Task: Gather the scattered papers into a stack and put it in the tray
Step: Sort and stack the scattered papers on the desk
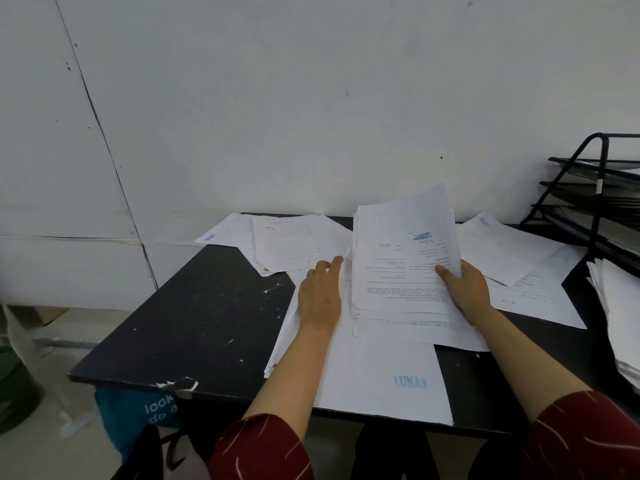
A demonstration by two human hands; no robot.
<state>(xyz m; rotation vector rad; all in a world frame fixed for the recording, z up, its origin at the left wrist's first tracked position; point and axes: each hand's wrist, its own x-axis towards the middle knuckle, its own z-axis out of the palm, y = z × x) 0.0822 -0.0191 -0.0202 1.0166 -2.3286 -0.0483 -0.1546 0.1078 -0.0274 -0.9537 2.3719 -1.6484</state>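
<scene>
Two hands sort papers on a black table (194,317).
Right hand (465,292) grips one lifted bundle (398,265); left hand (320,296) lies flat, fingers straight, on loose sheets (377,368) beside one three-tier tray (595,202).

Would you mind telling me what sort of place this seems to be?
Probably an office or a back-room filing corner: printed, stamped papers lie scattered over a worn black desk, and a black tiered wire document tray stands at its right end against a plain white wall.
</scene>
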